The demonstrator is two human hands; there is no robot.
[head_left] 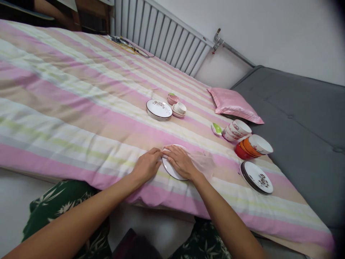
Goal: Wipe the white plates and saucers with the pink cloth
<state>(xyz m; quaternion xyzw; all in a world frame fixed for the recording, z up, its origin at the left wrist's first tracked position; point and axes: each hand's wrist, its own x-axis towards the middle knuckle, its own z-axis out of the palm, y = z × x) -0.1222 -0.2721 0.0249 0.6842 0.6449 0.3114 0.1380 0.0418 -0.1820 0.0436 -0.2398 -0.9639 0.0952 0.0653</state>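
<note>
A white plate (pixel 170 169) lies on the striped bedspread (pixel 81 100) near its front edge. My right hand (pixel 180 160) rests flat on top of the plate, fingers stretched out, and covers most of it. My left hand (pixel 147 164) sits just left of the plate, its fingers curled against the plate's left rim. A thin pinkish cloth (pixel 203 161) lies right of my right hand, touching the plate's side.
Further back are a stack of patterned plates (pixel 159 109), small white dishes (pixel 179 109) and a pink bowl (pixel 173 98). To the right are a green dish (pixel 216 128), tilted bowl stacks (pixel 237 130), orange-and-white bowls (pixel 253 146), dark-rimmed plates (pixel 256 177) and a pink pillow (pixel 233 104).
</note>
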